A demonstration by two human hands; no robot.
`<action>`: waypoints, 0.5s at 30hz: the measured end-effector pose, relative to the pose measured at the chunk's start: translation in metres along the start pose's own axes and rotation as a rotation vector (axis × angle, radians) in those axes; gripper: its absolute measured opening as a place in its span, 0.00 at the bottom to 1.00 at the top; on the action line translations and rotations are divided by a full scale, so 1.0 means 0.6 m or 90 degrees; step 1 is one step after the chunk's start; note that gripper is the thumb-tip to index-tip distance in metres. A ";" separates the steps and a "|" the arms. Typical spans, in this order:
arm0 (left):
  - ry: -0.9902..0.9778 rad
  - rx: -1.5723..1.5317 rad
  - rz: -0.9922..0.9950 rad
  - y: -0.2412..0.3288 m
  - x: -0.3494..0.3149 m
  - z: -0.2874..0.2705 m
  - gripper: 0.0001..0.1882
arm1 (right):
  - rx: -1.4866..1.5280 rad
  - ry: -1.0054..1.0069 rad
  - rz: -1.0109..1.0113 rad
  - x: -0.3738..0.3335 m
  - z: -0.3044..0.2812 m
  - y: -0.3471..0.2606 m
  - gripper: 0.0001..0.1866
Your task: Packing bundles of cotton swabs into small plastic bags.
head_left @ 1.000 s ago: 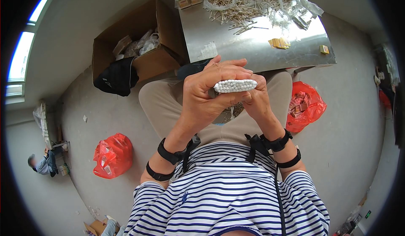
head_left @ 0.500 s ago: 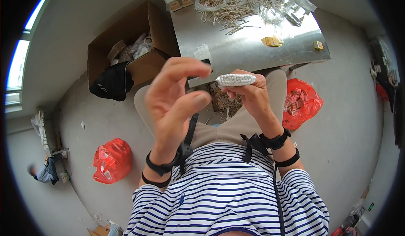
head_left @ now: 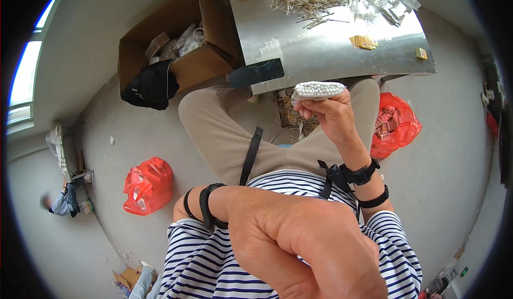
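Observation:
A clear-wrapped pack of cotton swabs (head_left: 320,90) is held up over my lap, its dense white tips facing me. My right hand (head_left: 337,118) is closed round the pack's lower part. Very near the camera, my left hand (head_left: 302,240) looms large at the bottom, back of the hand up, fingers bent together. Its fingertips are hidden, and I see nothing in it. A black strap with a device sits on each forearm.
Loose cotton swabs (head_left: 315,0) heap on the metal table (head_left: 304,48), with yellow cards (head_left: 364,42) and a small yellow box (head_left: 421,53). A cardboard box (head_left: 216,58) stands left of it. Red bags (head_left: 150,184) flank me on the floor. Another person (head_left: 65,200) is far left.
My left hand, spread beside the pack before, has swung down and toward the camera, its fingers now bent together. My right hand keeps the pack up. The whole view has shifted slightly.

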State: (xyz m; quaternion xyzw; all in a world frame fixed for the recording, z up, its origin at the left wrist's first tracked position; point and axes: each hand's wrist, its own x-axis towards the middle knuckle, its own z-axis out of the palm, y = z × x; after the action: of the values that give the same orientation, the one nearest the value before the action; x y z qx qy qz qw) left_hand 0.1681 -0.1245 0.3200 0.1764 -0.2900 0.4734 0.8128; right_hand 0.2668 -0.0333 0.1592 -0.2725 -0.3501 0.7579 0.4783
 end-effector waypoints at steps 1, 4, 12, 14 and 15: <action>0.034 -0.031 0.138 -0.015 0.000 0.003 0.09 | -0.006 0.004 0.004 0.000 0.000 -0.001 0.08; 0.047 0.017 0.125 -0.006 -0.003 -0.002 0.08 | -0.010 0.006 0.009 0.000 0.002 -0.002 0.08; 0.075 0.213 0.070 0.017 -0.002 -0.012 0.07 | -0.014 0.009 0.016 0.001 0.001 0.001 0.09; 0.079 0.261 0.054 0.013 -0.002 -0.013 0.08 | -0.010 -0.011 0.004 0.002 0.003 0.003 0.08; 0.082 0.285 0.046 0.023 -0.001 -0.015 0.08 | -0.011 -0.010 0.004 0.001 0.003 0.002 0.08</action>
State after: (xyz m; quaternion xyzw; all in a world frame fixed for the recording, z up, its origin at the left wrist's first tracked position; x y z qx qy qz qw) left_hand 0.1585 -0.1130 0.3125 0.3113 -0.1317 0.5652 0.7526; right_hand 0.2643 -0.0334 0.1593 -0.2714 -0.3595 0.7587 0.4707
